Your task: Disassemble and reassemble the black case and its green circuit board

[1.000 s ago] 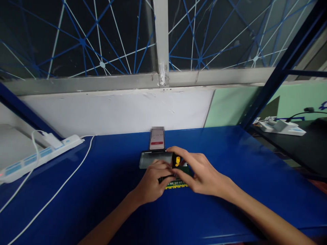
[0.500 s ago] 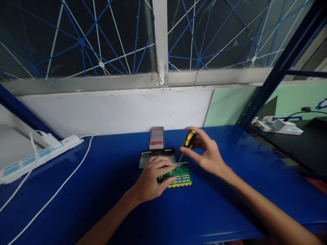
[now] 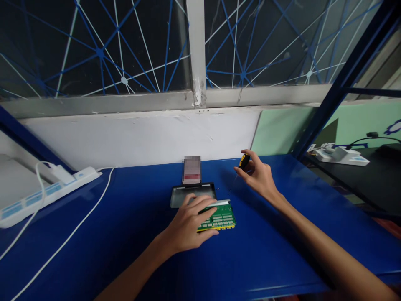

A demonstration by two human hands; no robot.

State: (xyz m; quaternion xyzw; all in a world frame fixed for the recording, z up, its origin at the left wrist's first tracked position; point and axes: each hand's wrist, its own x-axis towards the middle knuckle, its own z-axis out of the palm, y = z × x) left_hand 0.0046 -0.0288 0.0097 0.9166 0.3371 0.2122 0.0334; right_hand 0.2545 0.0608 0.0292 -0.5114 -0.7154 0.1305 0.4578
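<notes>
My left hand (image 3: 191,222) is on a green circuit board (image 3: 224,215) with a yellow near edge. Its fingers lie across the top and the thumb presses along the near side, hiding the board's left part. A screwdriver (image 3: 243,161) with a black and yellow handle is pinched between my right thumb and fingers. My right hand (image 3: 258,173) holds it in the air, to the right of the board and apart from it. Behind the board lies a shallow black tray-like cover (image 3: 178,197), partly covered by my left fingers. Small dark specks, perhaps screws (image 3: 229,192), dot the table beside it.
A blurred-out card (image 3: 192,169) sits behind the cover on the blue table (image 3: 140,234). To the left is a white power strip (image 3: 46,194) with a white cable (image 3: 78,223) running forward. A blue frame post (image 3: 326,102) rises at the right, and a wall stands behind.
My right hand has drawn the screwdriver up and away to the right, off the board. My left thumb has moved down to the board's near edge, uncovering more of its surface.
</notes>
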